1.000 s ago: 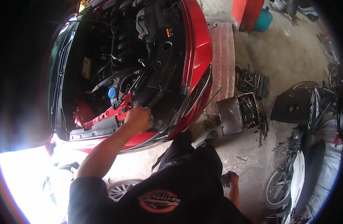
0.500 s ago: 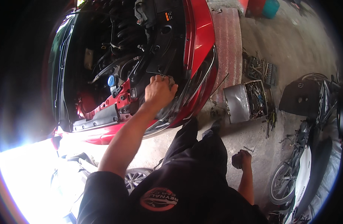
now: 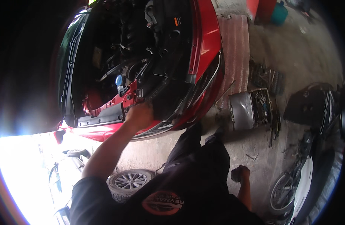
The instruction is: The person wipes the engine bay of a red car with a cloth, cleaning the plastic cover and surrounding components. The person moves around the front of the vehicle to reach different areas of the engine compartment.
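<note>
My left hand (image 3: pixel 141 115) reaches over the front corner of a red car's open engine bay (image 3: pixel 161 90), just above the headlight area. It is smeared by motion and its fingers are hidden, so its grip does not show. Near it are a red metal body panel (image 3: pixel 129 98), a long black trim strip (image 3: pixel 101 120) and a blue cap (image 3: pixel 119 80). Low at my right side, my right hand (image 3: pixel 240 174) is closed in a fist. Its front looks dark, and I cannot make out what is in it.
A metal toolbox (image 3: pixel 241 111) full of tools lies on the floor to the right, with a dark socket tray (image 3: pixel 268 78) beyond it. A motorcycle (image 3: pixel 303 183) stands at far right. A loose wheel (image 3: pixel 133 180) lies below my left arm. A thin tool (image 3: pixel 252 156) rests near my right hand.
My left hand has come back toward me and to the left, from the black cover at the car's front to the corner beside the red panel. My right hand stays low, still closed.
</note>
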A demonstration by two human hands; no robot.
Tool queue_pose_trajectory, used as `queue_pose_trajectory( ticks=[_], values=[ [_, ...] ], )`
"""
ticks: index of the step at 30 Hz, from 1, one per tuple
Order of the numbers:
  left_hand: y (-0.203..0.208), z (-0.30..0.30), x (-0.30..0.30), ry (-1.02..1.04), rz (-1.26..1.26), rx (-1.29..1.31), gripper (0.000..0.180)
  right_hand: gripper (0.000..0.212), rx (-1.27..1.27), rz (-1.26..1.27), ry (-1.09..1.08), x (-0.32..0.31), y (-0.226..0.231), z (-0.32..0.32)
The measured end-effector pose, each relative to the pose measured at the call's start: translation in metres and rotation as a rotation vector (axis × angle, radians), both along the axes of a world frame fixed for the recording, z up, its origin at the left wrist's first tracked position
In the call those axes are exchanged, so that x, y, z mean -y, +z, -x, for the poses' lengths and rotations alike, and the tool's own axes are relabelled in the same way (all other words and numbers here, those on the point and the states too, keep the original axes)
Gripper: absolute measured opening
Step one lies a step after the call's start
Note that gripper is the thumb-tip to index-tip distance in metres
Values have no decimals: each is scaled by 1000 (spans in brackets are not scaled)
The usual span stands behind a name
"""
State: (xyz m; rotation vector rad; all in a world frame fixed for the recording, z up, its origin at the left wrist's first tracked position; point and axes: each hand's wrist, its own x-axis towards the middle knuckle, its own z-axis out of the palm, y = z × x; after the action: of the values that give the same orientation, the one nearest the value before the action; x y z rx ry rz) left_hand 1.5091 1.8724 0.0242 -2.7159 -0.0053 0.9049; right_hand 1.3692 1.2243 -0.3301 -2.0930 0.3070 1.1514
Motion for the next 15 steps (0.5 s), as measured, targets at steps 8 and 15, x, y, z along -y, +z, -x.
queue_pose_trajectory(
  ticks=[8, 15],
  values=[
    [6, -19, 41, 464, 97, 197, 29, 30, 230, 188, 666, -14, -3, -14],
    [-40, -11, 47, 312, 516, 310, 33, 29, 621, 11, 942, -4, 38, -84]
  ],
)
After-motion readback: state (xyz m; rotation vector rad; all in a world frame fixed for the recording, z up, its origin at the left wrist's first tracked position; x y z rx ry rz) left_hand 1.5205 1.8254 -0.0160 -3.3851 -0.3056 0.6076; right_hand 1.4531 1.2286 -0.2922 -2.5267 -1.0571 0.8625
